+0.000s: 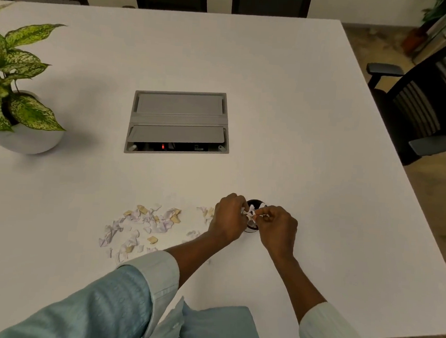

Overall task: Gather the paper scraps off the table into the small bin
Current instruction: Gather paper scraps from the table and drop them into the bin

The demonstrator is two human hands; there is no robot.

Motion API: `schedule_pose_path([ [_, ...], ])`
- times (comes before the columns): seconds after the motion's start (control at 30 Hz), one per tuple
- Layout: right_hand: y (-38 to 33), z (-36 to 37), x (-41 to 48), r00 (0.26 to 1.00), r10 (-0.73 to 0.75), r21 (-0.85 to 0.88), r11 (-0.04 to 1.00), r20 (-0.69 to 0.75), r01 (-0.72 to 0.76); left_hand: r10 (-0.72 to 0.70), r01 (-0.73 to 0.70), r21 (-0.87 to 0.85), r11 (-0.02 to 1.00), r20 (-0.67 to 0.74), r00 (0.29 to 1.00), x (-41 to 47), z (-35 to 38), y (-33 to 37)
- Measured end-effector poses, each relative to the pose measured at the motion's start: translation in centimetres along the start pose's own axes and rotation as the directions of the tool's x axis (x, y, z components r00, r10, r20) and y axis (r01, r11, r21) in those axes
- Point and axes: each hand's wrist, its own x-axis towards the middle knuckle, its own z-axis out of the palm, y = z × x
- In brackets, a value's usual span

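A small black bin (pixel 254 203) stands on the white table (pixel 310 148), mostly hidden behind my hands. My left hand (pixel 227 218) and my right hand (pixel 278 229) meet right over the bin's mouth, both pinching a small bunch of white paper scraps (pixel 249 214) between the fingertips. A loose spread of white and tan paper scraps (pixel 144 221) lies on the table to the left of the bin. A few more scraps (pixel 205 212) sit just beside my left hand.
A potted plant (pixel 16 96) in a white pot stands at the far left. A grey cable box (pixel 179 122) with its near flap open is set into the table's middle. Black chairs (pixel 416 103) stand along the right side and far edge.
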Motion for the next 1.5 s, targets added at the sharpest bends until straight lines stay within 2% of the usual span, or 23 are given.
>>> schedule_pose_path([
  [0.27, 0.6, -0.4, 1.2, 0.996, 0.023, -0.111, 0.994, 0.091, -0.013, 0.001, -0.003, 0.026, 1.000, 0.099, 0.995, 1.9, 1.0, 1.8],
  [0.4, 0.9, -0.3, 0.7, 0.994, 0.009, -0.136, 0.991, 0.111, 0.006, 0.056, -0.054, -0.034, 0.998, 0.068, 0.996, 1.1, 0.7, 0.7],
  [0.53, 1.2, -0.1, 0.0, 0.993, 0.001, -0.141, 0.990, 0.119, 0.016, 0.029, -0.030, -0.067, 0.997, -0.007, 1.000, 0.2, -0.1, -1.3],
  [0.63, 1.5, 0.2, -1.2, 0.992, -0.039, -0.077, 0.996, 0.119, 0.049, -0.011, 0.010, -0.044, 0.999, -0.027, 1.000, -0.7, -0.8, -3.7],
  [0.73, 2.2, 1.2, -3.1, 0.983, -0.096, -0.042, 0.994, 0.154, 0.104, -0.083, 0.082, 0.048, 0.996, 0.022, 0.996, -2.1, -1.5, -7.1],
  [0.87, 3.4, 3.3, -5.7, 0.919, -0.092, -0.117, 0.982, 0.383, 0.147, -0.187, 0.125, 0.300, 0.946, 0.188, 0.964, -4.1, -2.3, -11.3],
  [0.97, 4.1, 5.3, -6.7, 0.847, -0.072, -0.320, 0.906, 0.526, 0.276, -0.227, 0.081, 0.428, 0.900, 0.303, 0.926, -5.0, -2.5, -13.3],
  [1.13, 4.3, 8.1, -7.2, 0.828, -0.036, -0.482, 0.798, 0.560, 0.361, -0.193, -0.100, 0.551, 0.828, 0.448, 0.873, -5.9, -1.7, -15.5],
  [1.37, 4.5, 10.4, -6.5, 0.836, -0.005, -0.558, 0.742, 0.548, 0.370, -0.101, -0.175, 0.538, 0.825, 0.444, 0.891, -5.6, -0.5, -16.0],
  [1.5, 3.7, 11.3, -5.6, 0.789, -0.074, -0.508, 0.728, 0.610, 0.461, -0.008, -0.202, 0.489, 0.848, 0.394, 0.919, -5.4, -0.2, -15.6],
])
